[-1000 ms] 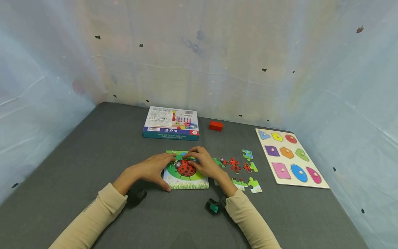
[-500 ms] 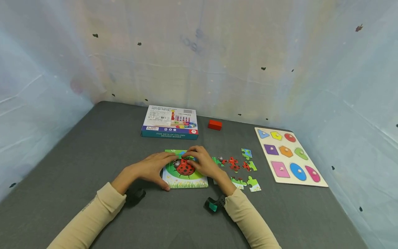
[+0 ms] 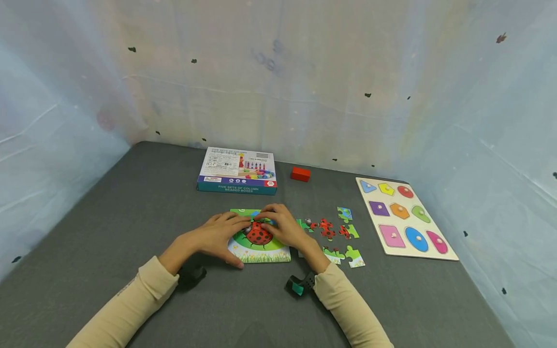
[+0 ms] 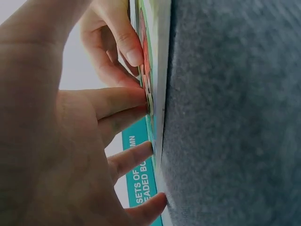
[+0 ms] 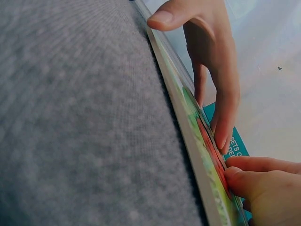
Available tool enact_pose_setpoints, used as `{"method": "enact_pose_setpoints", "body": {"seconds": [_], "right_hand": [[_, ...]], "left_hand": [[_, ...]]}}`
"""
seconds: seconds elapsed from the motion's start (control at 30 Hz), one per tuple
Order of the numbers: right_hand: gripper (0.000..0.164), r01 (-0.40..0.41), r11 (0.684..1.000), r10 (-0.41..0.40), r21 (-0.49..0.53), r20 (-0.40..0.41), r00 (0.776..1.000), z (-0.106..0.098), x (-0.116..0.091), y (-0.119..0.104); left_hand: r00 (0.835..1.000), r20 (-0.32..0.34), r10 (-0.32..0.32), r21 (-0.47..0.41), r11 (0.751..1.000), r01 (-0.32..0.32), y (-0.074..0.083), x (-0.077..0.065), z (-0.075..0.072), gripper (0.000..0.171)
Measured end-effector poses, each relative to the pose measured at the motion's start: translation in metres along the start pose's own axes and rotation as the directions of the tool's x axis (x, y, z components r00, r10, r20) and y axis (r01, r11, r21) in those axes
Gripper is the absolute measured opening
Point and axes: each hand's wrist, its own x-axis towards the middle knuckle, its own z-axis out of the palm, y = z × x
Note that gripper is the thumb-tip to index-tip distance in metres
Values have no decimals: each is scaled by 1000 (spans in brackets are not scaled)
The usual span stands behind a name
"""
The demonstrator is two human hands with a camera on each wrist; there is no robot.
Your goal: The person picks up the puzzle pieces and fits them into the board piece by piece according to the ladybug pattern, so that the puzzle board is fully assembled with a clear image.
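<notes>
A ladybug puzzle board (image 3: 260, 255) lies flat before me. My left hand (image 3: 217, 236) reaches over its left side with fingers extended; their tips touch the board's upper part, and the thumb rests by the lower left corner. My right hand (image 3: 284, 228) bends over the top of the printed ladybug (image 3: 258, 234). In the right wrist view its thumb and index finger (image 5: 242, 181) come together at the board's surface, pinching what looks like a puzzle piece, mostly hidden by the fingers. The left wrist view shows a thin piece edge (image 4: 150, 103) under the left fingertips.
Several loose puzzle pieces (image 3: 327, 229) lie right of the board, partly behind the right wrist. A bead set box (image 3: 237, 171) and a red block (image 3: 300, 174) sit at the back. A knobbed shape board (image 3: 395, 249) lies far right.
The left thumb has slid slightly right along the board's lower edge, and the left fingers have come a little closer to the right fingertips. The right hand stays nearly still.
</notes>
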Motion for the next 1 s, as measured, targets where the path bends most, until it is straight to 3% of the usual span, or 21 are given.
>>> {"method": "enact_pose_setpoints", "body": {"seconds": [0.27,0.4,0.6,0.8,1.0], "right_hand": [[23,-4,1000,4,-8,31,1000,-4,1,-1],[35,-38,999,33,33,141,990,-13,1,-3],[59,-114,989,83,96,286,955,-26,-3,0],[63,-100,992,76,73,276,958,-27,-4,7],[63,-135,986,104,93,284,953,-25,-6,8]], "left_hand": [[999,-36,12,13,1000,-11,1,0,0,98],[999,-31,16,29,999,-15,2,0,0,97],[999,-26,19,43,999,-18,0,-1,1,97],[1000,-24,13,30,999,-12,-1,0,4,98],[1000,-3,-12,24,1000,12,1,3,3,100]]}}
